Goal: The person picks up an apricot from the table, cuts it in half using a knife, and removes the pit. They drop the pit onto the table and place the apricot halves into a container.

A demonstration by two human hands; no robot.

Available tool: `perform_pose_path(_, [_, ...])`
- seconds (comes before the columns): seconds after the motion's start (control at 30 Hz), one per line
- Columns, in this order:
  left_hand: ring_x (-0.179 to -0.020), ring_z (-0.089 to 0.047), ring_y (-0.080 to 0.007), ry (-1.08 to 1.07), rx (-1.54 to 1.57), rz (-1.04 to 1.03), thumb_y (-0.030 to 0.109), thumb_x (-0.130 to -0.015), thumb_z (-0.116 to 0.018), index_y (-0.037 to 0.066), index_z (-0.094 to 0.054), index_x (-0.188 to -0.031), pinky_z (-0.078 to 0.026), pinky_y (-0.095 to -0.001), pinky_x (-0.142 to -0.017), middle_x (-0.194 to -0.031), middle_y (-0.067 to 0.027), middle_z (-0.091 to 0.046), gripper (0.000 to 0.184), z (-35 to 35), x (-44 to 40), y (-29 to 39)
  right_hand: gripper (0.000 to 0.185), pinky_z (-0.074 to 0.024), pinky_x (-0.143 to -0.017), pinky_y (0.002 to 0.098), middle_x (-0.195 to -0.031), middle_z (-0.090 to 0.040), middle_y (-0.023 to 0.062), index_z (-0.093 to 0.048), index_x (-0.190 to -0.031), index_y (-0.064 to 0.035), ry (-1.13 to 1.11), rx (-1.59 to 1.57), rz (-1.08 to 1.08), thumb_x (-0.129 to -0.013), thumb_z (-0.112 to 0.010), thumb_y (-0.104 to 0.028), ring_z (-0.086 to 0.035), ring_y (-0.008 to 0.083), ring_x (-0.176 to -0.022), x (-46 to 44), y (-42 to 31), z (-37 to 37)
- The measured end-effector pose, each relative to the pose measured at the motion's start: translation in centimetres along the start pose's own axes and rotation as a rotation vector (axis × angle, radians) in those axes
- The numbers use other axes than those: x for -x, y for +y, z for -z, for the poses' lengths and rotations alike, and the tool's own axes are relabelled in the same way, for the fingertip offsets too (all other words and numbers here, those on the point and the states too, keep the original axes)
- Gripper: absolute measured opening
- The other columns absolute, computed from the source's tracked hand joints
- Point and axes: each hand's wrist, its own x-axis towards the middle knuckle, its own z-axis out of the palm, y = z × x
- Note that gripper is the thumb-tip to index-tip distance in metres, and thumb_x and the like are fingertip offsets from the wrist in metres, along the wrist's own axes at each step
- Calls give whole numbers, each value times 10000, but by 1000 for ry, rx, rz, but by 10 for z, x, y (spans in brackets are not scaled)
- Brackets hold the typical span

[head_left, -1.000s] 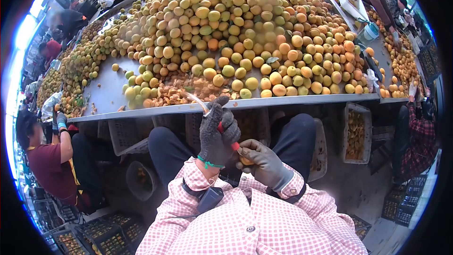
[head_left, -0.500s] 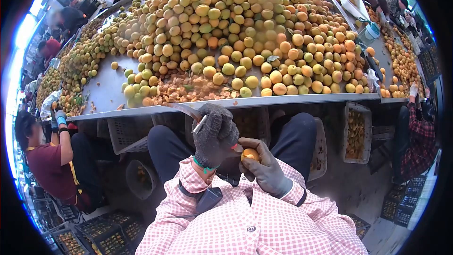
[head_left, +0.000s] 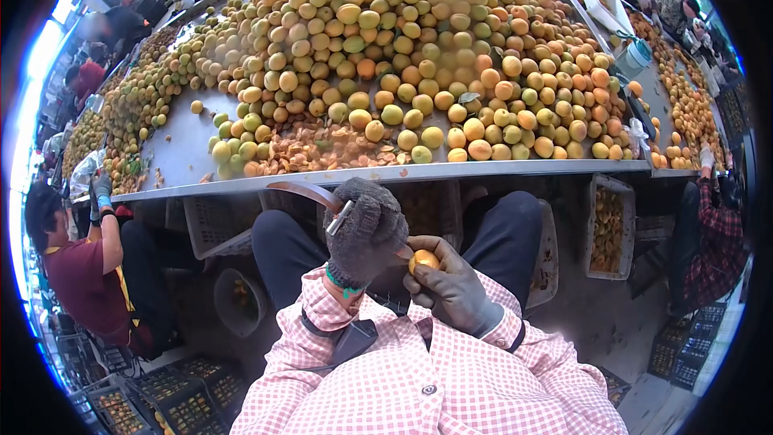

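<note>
My left hand (head_left: 366, 225), in a dark knit glove, is closed around a tool with a curved metal blade (head_left: 302, 191) that points left, in front of the table edge. Part of the tool is hidden by the glove. Just to the right, my right hand (head_left: 452, 286), in a grey glove, pinches a yellow-orange fruit (head_left: 423, 260) between thumb and fingers. The left glove's fingertips are close to this fruit. Beyond both hands, a heap of similar fruit (head_left: 354, 40) covers much of the metal table (head_left: 338, 178), with reddish-brown scraps (head_left: 322, 149) near its front edge.
Crates (head_left: 609, 225) of fruit pieces stand below the table, and a round bucket (head_left: 240, 302) is at the lower left. A co-worker in dark red (head_left: 84, 274) sits left, another in plaid (head_left: 713, 229) right. A white tray (head_left: 600, 0) lies at the upper right.
My left hand has turned and the blade has swung from pointing up to pointing left. The fruit in my right hand, mostly hidden at first, has come up into clearer view.
</note>
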Motion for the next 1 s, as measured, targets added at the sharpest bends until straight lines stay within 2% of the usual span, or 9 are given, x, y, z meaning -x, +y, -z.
perform_pose_path(0.17, [-492,-384,-108,-30,13,35,181,-910,-601,69,-528,-858,-355,-254,-428,-715,-43,-495,143,3,0,-5,346,-388,-541,195,-1046,-482,59,-380,-1264,-37,-11,29,29,-944,-509,-69,-466,106,-740,-1,7,2])
perform_pose_path(0.33, [-502,-390,-102,54,-108,65,208,-927,-580,81,-528,-895,-361,-251,-450,-712,-25,-485,141,-8,0,-2,304,-363,-530,197,-846,-508,51,-370,-1269,-57,-46,400,384,-968,-410,-52,-409,61,-607,-3,12,-8])
perform_pose_path(0.47, [-511,-387,-90,68,57,62,254,-938,-565,98,-527,-899,-348,-245,-455,-715,4,-464,164,-6,-4,-4,329,-333,-466,182,-896,-487,63,-361,-1254,-64,-99,350,508,-948,-481,-54,-400,71,-586,-6,9,-7])
perform_pose_path(0.53, [-510,-384,-87,72,77,78,268,-940,-562,102,-527,-897,-341,-244,-451,-718,9,-463,175,-1,-2,-5,311,-322,-447,179,-829,-507,59,-374,-1260,-77,-57,-158,-57,-955,-418,-36,-386,55,-566,3,-10,-10])
perform_pose_path(0.7, [-514,-417,-98,9,79,181,255,-921,-579,103,-525,-897,-358,-247,-455,-725,-6,-481,164,3,2,-12,254,-346,-445,189,-843,-520,72,-403,-1194,-73,93,141,-73,-948,-452,-31,-437,66,-577,1,-1,-14])
perform_pose_path(0.8, [-518,-425,-97,25,103,171,251,-923,-569,103,-515,-895,-364,-246,-461,-730,-8,-478,160,-7,3,-12,260,-474,-708,299,-935,-581,108,-447,-1174,-51,50,550,715,-923,-515,-53,-589,201,-795,-10,26,-7])
perform_pose_path(0.83, [-506,-411,-95,56,115,162,261,-935,-553,106,-515,-894,-360,-246,-460,-723,-9,-473,165,-9,2,-13,260,-474,-708,299,-935,-581,108,-447,-1174,-51,52,552,719,-923,-515,-53,-589,201,-795,-14,22,-4])
perform_pose_path(0.9, [-486,-386,-92,62,115,154,284,-951,-523,112,-519,-896,-351,-249,-456,-694,1,-444,181,-7,1,-15,285,-470,-776,360,-961,-587,151,-492,-1179,-43,72,1191,1120,-927,-543,-165,-591,323,-890,-21,8,3])
perform_pose_path(1.0, [-448,-335,-79,150,148,191,332,-979,-462,129,-515,-877,-330,-251,-442,-636,28,-374,234,-1,0,-15,380,-457,-761,351,-924,-567,130,-495,-1150,-14,33,1324,1043,-936,-541,-325,-568,320,-792,-23,8,14])
